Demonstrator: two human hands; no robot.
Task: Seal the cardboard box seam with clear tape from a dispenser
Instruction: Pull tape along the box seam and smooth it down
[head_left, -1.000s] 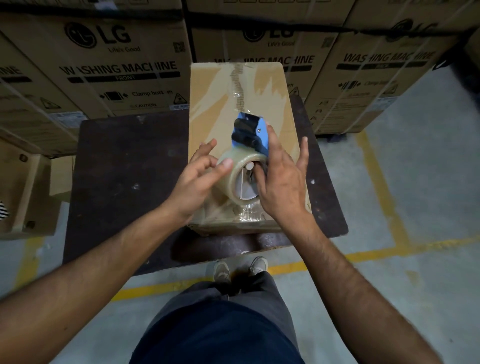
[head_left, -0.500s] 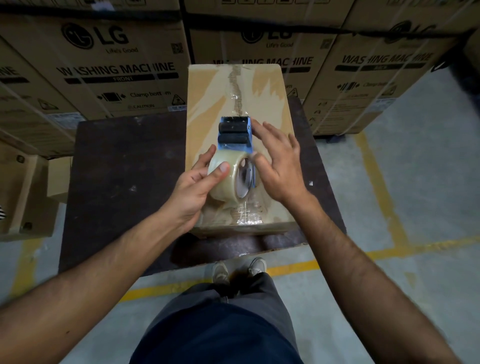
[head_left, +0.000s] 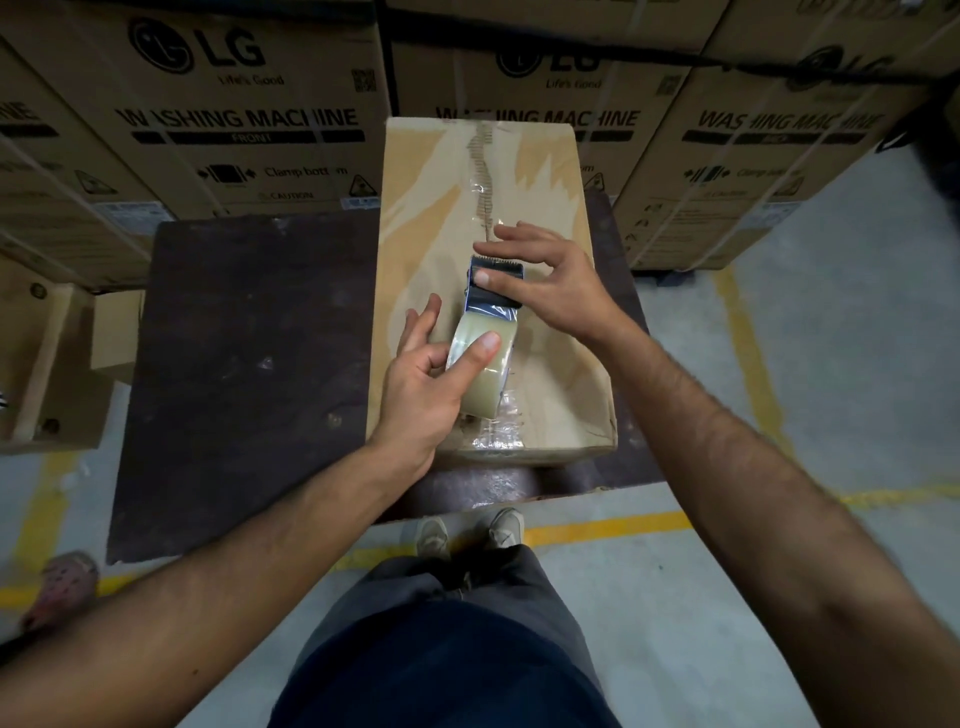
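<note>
A long brown cardboard box (head_left: 426, 208) lies on a dark table, its centre seam (head_left: 483, 171) running away from me with torn old tape at the far end and crumpled clear tape at the near end. A blue tape dispenser (head_left: 493, 291) with a roll of clear tape (head_left: 488, 358) sits on the seam near the box's middle. My left hand (head_left: 426, 384) grips the roll, thumb on top of it. My right hand (head_left: 545, 280) holds the dispenser's blue head, thumb pressed on it, fingers spread over the seam.
The dark table top (head_left: 244, 364) stretches left of the box. Large washing machine cartons (head_left: 234, 114) form a wall behind. Smaller cardboard boxes (head_left: 47, 364) stand at the left. Another person's shoe (head_left: 62, 582) is at the lower left on the concrete floor with yellow lines.
The dispenser has turned flat along the seam and shifted slightly farther up the box. My right hand moved from its side onto the blue head.
</note>
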